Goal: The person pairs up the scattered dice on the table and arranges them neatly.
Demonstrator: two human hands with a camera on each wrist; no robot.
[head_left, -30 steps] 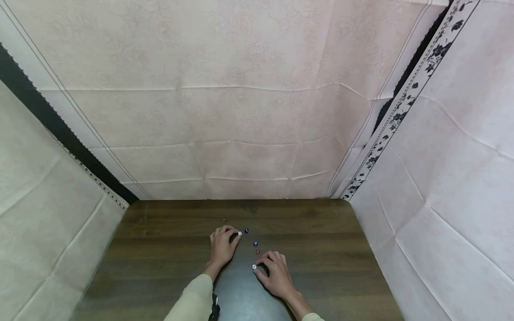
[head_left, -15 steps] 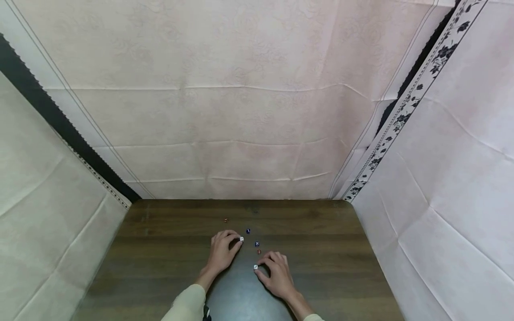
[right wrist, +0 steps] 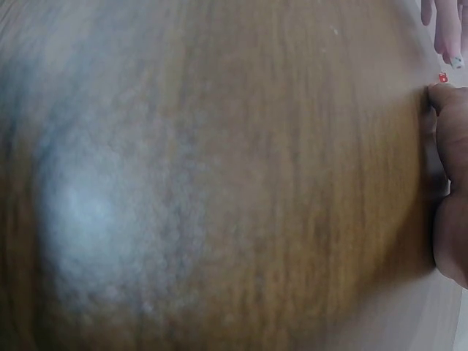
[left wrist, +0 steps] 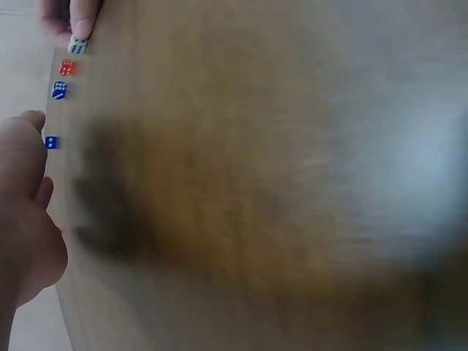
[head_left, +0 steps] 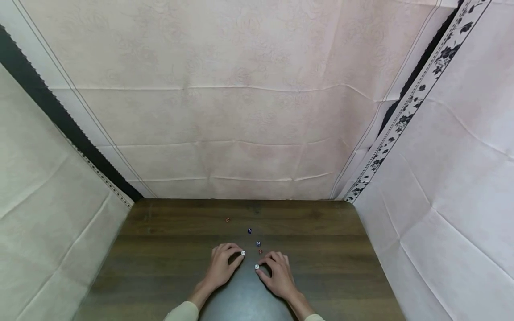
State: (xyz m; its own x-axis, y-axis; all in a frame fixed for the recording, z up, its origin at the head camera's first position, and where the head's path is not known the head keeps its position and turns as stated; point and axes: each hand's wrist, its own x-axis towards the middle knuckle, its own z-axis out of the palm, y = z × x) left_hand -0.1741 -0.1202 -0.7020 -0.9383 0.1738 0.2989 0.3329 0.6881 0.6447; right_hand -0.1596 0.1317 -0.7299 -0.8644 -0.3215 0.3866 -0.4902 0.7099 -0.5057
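Note:
In the head view my left hand pinches a white die between thumb and forefinger. My right hand, a little nearer and to the right, pinches another white die by its fingertips. Just beyond the right fingertips lies a red die, with a blue die close behind it. Farther back sits a second blue die, and a second red die lies back and left. The left wrist view shows the right-hand white die under a fingertip, in line with the red and blue dice.
The dice lie on a brown wood-grain table. Pale patterned cloth hangs behind its far edge. More cloth hangs along the right side, and another sheet along the left.
My left hand has drawn its white die back toward me, away from the far blue die and closer to the right hand. The right hand has stayed in place with its white die.

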